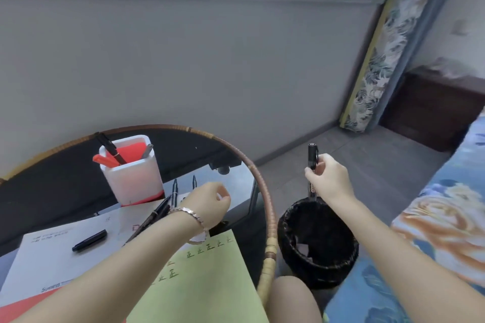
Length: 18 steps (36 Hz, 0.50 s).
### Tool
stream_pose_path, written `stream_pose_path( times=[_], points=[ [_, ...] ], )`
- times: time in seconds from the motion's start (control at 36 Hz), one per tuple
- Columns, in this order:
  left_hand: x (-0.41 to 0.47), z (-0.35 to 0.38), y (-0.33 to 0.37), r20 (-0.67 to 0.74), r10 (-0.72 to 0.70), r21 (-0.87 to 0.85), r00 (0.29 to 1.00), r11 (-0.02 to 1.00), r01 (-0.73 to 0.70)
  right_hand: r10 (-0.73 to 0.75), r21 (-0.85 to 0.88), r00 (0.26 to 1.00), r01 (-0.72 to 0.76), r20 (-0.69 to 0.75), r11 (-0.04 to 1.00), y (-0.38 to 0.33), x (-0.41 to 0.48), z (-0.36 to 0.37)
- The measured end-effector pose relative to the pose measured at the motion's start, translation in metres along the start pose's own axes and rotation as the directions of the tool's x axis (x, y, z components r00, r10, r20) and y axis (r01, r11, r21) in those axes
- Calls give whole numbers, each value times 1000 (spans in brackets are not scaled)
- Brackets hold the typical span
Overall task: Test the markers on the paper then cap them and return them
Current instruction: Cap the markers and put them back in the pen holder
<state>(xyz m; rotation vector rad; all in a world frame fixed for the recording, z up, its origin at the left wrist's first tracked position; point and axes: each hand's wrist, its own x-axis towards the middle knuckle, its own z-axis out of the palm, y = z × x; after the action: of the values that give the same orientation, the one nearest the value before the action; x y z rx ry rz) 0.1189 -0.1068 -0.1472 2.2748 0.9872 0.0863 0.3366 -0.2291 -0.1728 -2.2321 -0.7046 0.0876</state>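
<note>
Upright, a marker [312, 165] is pinched in the right grip [328, 178] above the bin [288, 225]; pens fill the cup [136, 181] beyond the curled, empty left grip [210, 204].

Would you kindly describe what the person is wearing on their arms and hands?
Both forearms are bare, with no sleeves or gloves in view. The left hand has a silvery, flat-linked metal bracelet around its wrist. The right hand and its wrist carry no jewellery that shows.

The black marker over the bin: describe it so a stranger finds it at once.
Start at the round table's wicker rim; right of it a black bin stands on the floor. Above it, the right hand holds the black marker upright. The other markers lie on the table or stand in the white holder.
</note>
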Motion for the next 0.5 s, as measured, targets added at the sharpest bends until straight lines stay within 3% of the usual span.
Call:
stream_pose_path(
  times=[0.22, 0.39, 0.5],
  points=[
    [-6, 0, -12, -49, 4, 0, 999, 1000, -4, 144, -133, 990, -142, 6, 981, 47, 19, 3],
    [-19, -11, -30, -88, -5, -8, 996, 1000, 4, -56, -45, 991, 62, 121, 997, 9, -9, 15],
    [-30, -24, -48, -133, -36, -22, 991, 999, 33, -206, -11, 941, 216, 268, 976, -41, -38, 23]
  ],
)
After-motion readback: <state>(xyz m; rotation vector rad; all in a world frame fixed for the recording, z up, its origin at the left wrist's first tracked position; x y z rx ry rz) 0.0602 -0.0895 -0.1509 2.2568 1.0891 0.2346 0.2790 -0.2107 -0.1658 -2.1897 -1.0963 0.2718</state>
